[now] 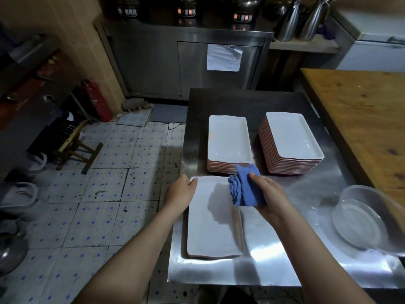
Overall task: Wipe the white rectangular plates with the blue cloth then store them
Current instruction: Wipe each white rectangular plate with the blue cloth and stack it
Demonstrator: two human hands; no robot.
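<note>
A white rectangular plate [213, 222] lies flat at the near left corner of the steel bench [295, 249], its long sides running away from the person. A pinkish rim shows under its near edge, so it may rest on another plate. The left grip [180, 194] holds the plate's far left corner, fingers curled over the rim. The right grip [269, 196] is closed around a folded blue cloth [245, 187], thumb on top, above the plate's far right corner. The cloth casts a shadow on the plate, and it is unclear whether the two touch.

Toward the far edge stand two stacks of the same plates, well apart from each other: a lower left stack [229, 139] just beyond the cloth, and a taller right stack [289, 137]. A clear bowl [368, 218] sits tilted at the bench's right edge, near a wooden table [361, 117]. A red fire extinguisher [96, 99] and a wooden stool [68, 137] stand on the tiled floor to the left.
</note>
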